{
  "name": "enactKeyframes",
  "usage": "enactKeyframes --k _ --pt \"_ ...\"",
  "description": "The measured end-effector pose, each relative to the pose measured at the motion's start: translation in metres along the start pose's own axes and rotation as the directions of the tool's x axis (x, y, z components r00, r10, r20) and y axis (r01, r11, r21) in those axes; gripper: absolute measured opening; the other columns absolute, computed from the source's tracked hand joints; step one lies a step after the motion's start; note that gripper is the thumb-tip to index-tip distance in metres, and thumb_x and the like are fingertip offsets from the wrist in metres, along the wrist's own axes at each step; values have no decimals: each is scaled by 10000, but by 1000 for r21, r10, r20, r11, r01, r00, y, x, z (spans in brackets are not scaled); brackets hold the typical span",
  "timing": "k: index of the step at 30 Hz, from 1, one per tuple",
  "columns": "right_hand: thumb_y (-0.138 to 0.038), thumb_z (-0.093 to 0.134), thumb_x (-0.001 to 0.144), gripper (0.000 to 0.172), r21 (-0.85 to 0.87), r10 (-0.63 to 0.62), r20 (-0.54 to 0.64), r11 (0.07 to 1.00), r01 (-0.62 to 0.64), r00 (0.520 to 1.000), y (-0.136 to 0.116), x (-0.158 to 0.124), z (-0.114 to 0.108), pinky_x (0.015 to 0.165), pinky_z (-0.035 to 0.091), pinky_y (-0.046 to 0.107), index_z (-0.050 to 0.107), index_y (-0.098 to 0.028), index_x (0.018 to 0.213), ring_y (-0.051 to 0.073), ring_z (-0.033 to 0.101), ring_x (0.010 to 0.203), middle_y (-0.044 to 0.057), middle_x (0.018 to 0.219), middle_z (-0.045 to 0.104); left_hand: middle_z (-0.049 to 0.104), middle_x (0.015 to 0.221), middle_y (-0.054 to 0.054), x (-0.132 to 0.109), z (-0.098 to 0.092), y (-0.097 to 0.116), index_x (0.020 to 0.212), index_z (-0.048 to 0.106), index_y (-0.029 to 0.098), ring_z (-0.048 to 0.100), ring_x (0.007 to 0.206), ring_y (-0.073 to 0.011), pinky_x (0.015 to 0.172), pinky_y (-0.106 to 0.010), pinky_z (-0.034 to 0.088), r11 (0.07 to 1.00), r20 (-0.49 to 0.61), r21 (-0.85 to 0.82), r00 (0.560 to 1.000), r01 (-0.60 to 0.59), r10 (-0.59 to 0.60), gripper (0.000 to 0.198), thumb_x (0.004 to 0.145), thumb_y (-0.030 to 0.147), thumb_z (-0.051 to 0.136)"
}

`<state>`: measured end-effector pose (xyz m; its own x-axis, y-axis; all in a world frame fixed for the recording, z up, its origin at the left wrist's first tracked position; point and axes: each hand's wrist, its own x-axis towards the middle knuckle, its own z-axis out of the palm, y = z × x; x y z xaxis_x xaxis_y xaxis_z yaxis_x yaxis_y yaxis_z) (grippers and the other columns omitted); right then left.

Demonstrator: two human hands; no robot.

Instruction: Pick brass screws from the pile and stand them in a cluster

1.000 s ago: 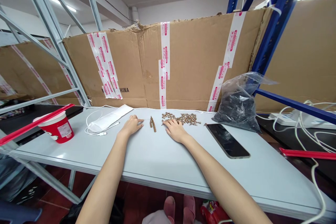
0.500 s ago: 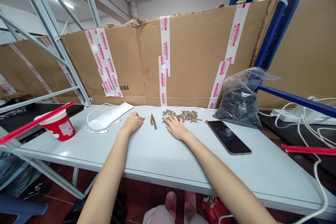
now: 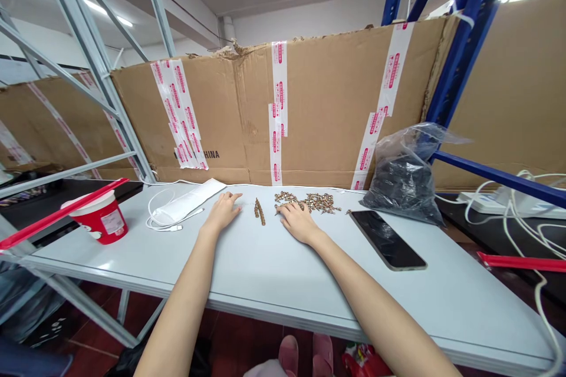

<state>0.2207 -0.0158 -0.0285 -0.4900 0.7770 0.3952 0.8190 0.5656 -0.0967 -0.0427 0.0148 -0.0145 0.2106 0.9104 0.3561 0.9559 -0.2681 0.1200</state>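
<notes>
My left hand [image 3: 224, 211] rests on the table left of two short rows of small brass-coloured pieces [image 3: 259, 212], with its fingers spread and nothing visible in them. The rows lean together at the far end. At the near left edge of a loose pile of small shiny metal pieces [image 3: 322, 202] lies my right hand [image 3: 298, 222], palm down. Its fingers are stretched out, with the fingertips on or beside a few pieces. Those pieces are too small to name by kind.
A black phone [image 3: 389, 240] and a clear bag of dark contents [image 3: 402, 179] lie to the right. On the left are a white cable-fitted strip [image 3: 190, 203] and a red cup [image 3: 102, 221]. Cardboard [image 3: 327, 106] walls the back of the table [image 3: 274, 271].
The view has tilted up slightly. My left fingers have spread apart, the index finger lifting away from the rows. My right hand has barely shifted at the pile's edge.
</notes>
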Motion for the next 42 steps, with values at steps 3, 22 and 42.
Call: enactKeyframes --k 3,22,42 --pt "-228 440 857 164 -1 -27 -21 1000 27 999 -2 1 -4 924 217 406 567 -214 959 209 444 1031 67 1046 586 485 1027 -83 1 0 4 1184 489 195 446 1008 -223 898 -372 372 998 -35 9 997 -64 64 389 801 263 479" --pt "-297 658 605 154 810 375 -58 559 -176 925 7 26 12 601 376 267 646 -196 721 138 512 594 -4 655 632 574 872 -45 -5 -4 91 962 559 188 501 827 -161 713 -282 423 806 -261 -68 790 -589 555 163 872 224 428" --pt "-416 737 516 390 963 320 237 47 -265 917 -4 17 -7 567 348 244 625 -179 804 116 511 590 -1 645 626 535 733 -41 -4 -1 86 809 556 164 476 742 -143 630 -247 382 839 -340 85 776 -537 531 304 923 287 303"
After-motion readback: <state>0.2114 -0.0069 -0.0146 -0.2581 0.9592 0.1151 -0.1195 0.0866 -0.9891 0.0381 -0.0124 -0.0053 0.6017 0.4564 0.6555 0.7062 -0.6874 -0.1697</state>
